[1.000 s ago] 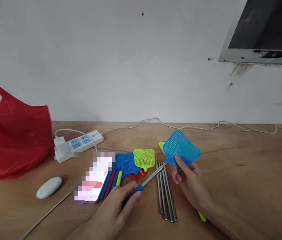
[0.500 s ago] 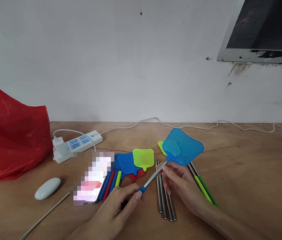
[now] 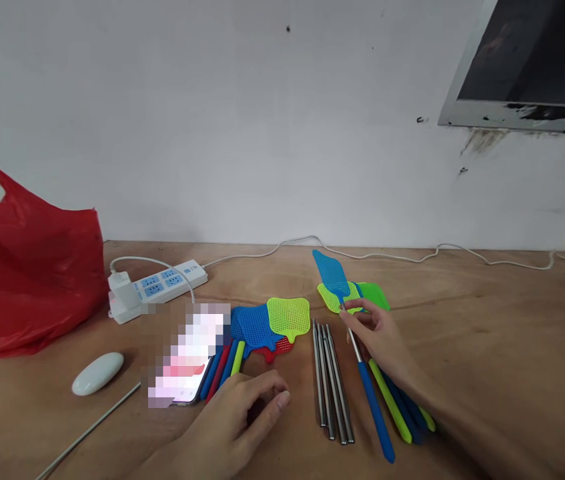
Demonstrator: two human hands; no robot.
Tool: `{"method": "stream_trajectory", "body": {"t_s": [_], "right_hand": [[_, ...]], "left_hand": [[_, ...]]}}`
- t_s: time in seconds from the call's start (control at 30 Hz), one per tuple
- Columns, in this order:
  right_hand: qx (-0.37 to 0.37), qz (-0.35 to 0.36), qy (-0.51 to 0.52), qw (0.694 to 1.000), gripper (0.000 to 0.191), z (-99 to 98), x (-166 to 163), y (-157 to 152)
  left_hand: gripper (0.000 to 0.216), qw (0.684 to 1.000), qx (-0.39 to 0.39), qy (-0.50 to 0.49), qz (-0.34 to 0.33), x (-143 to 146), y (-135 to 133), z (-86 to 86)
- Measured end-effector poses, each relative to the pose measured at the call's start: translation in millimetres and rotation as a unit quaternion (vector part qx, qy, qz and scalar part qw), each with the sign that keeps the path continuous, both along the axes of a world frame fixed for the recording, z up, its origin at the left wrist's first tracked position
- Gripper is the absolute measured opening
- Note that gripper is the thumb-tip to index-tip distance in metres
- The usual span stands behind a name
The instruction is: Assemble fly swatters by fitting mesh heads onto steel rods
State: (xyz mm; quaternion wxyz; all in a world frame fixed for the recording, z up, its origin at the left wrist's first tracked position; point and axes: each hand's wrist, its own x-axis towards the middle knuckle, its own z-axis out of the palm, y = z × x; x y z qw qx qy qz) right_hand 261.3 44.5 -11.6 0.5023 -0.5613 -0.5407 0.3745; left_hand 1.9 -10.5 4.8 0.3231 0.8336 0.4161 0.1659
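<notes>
My right hand (image 3: 379,337) pinches the metal shaft of a blue fly swatter (image 3: 333,277), just below its mesh head. The swatter's head is tilted nearly edge-on, and its blue grip (image 3: 375,413) points toward me. Under and beside it lie a lime-green swatter head (image 3: 329,299), a green swatter head (image 3: 375,295) and several blue and lime grips, partly hidden by my right arm. My left hand (image 3: 239,417) rests near the table front, fingers loosely curled and thumb slightly apart, holding nothing visible. Several bare metal rods (image 3: 331,383) lie between my hands.
Left of the rods are loose mesh heads, with a lime-green one (image 3: 289,317) on top, and coloured grips (image 3: 222,370). Beside them lie a lit phone (image 3: 189,373), a white mouse (image 3: 97,374), a power strip (image 3: 162,283) and a red plastic bag (image 3: 32,280). A white cable runs along the wall.
My left hand has let go of the blue grip. My right hand has moved the blue swatter right, turning its handle toward me and its head edge-on, over the other swatters.
</notes>
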Motion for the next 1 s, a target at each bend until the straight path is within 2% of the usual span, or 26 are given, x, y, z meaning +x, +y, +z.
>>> {"method": "stream_trajectory", "body": {"t_s": [0.07,0.2,0.33,0.6,1.0], "right_hand": [[0.065,-0.015,-0.161,0.985,0.034,-8.4,6,7],[0.092,-0.033,-0.246,0.964,0.022,-20.4,13,15],[0.096,-0.051,-0.317,0.942,0.017,-22.9,17,16],[0.093,-0.045,-0.396,0.912,0.041,-25.1,18,15],[0.085,-0.040,-0.483,0.870,0.032,-25.0,19,13]], "left_hand": [[0.037,1.000,0.005,0.006,-0.004,0,1,-0.4],[0.037,1.000,0.007,0.008,-0.007,1,1,-0.9],[0.036,1.000,0.014,0.006,-0.017,0,0,-1.8],[0.033,0.999,0.027,0.017,-0.023,1,1,-1.1],[0.032,0.998,0.049,0.020,-0.035,2,3,-3.7]]}}
